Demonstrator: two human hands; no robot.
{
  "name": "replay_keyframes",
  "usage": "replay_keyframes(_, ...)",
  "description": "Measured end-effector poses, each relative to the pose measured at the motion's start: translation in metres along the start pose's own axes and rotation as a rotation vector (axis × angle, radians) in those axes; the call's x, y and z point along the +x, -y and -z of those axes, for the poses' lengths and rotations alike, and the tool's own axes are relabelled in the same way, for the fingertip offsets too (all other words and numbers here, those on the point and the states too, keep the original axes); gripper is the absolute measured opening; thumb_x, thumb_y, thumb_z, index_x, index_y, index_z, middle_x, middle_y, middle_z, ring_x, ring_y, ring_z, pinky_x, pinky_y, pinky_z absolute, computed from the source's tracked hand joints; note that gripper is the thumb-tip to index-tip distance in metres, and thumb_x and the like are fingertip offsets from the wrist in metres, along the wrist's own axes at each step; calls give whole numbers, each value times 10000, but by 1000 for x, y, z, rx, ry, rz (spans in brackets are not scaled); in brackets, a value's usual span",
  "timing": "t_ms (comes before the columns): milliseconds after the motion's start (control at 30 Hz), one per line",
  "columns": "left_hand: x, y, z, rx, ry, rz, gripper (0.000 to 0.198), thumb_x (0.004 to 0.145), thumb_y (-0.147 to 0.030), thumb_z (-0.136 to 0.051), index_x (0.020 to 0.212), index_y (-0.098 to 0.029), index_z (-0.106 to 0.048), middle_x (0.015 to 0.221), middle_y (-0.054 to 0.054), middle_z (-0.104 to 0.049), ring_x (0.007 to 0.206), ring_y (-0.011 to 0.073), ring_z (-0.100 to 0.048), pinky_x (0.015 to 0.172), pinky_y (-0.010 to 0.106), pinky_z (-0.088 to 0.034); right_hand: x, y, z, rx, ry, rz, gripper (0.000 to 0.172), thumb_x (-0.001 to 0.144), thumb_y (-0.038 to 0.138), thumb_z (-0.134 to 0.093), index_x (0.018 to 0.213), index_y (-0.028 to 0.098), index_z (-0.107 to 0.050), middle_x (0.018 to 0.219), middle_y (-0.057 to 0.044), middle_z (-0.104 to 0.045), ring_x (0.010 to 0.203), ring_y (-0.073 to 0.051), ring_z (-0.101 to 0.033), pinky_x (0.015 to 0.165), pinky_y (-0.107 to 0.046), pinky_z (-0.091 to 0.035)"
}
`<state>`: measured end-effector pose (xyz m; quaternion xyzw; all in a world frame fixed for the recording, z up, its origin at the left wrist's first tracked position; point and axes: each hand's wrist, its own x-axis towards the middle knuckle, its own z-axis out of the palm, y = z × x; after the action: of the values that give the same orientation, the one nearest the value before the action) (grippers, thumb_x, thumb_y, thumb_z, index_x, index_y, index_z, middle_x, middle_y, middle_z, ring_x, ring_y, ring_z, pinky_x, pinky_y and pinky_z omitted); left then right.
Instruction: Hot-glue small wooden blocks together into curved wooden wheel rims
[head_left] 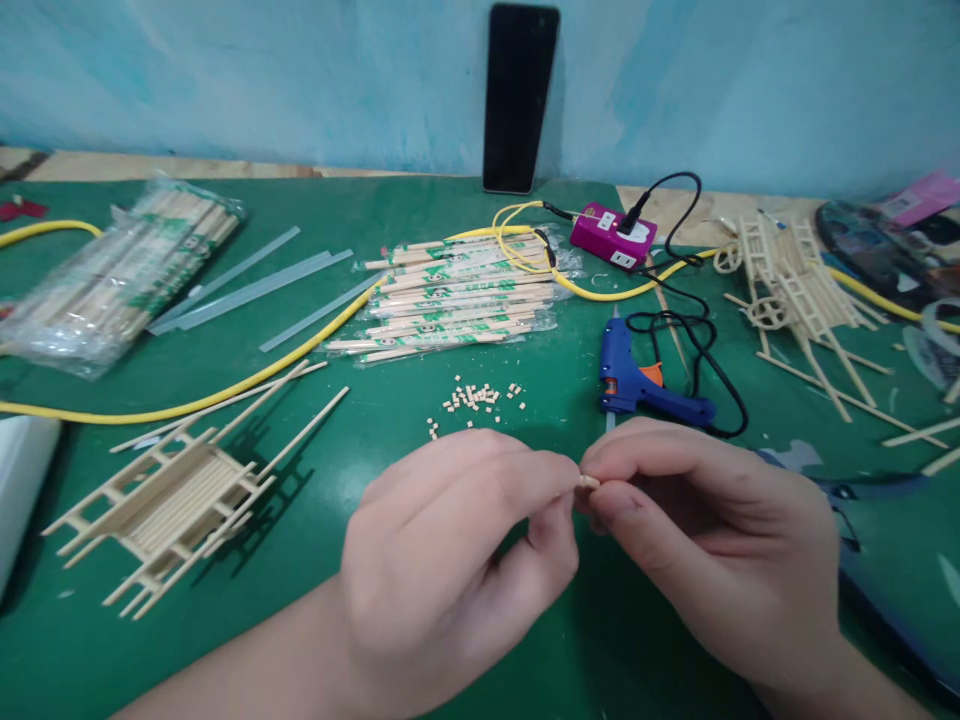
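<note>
My left hand (pixel 465 540) and my right hand (pixel 712 550) meet at the front, thumbs and forefingers pinched together. Between the fingertips shows a small piece of wood (pixel 590 482), mostly hidden by the fingers. Both hands are closed on it. Just beyond them lies a scatter of tiny cut wooden bits (pixel 472 397). A blue hot glue gun (pixel 637 380) with an orange trigger rests behind my right hand. To the left of my left hand sits a small cart frame (pixel 184 500) built from wooden sticks.
Wrapped chopsticks (pixel 457 295) lie mid-table, with a bag of more (pixel 127 270) and clear glue sticks (pixel 255 285) at left. A yellow cable (pixel 247 385) crosses the table to a purple power socket (pixel 613 235). A phone (pixel 519 100) leans on the wall. A wheeled stick model (pixel 795 280) stands right.
</note>
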<state>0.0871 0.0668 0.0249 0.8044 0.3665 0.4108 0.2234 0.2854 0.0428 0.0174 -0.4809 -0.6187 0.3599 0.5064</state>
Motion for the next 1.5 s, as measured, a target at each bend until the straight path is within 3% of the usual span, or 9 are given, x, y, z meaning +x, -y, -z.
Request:
replay_keyframes(333,1,-1,0,-2,4,4,277,919,2,-691,1001,-260,-727,816,-20,-862,658,146,-808,661,237,-691,-1,-1,1,41,34,-50,164,938,72,-795,918,234,-815,773,-5,-804,619,-153,-739,530,-244,-604)
replay_keyframes(1067,0,0,-1,-9,10,6,243,908,19,-712,1008,-202,-722,819,-34,-862,681,92,-792,729,170,-663,-2,1,1,94,31,-151,132,939,112,-813,896,236,-826,780,34,-811,606,-102,-731,561,-188,-611)
replay_keyframes(1500,8,-5,0,-40,-10,37,244,881,16,-688,956,-210,-738,763,-4,-860,618,123,-785,664,197,-643,-3,1,1,85,39,-139,140,946,109,-802,903,242,-817,793,51,-806,625,-89,-737,604,-180,-627)
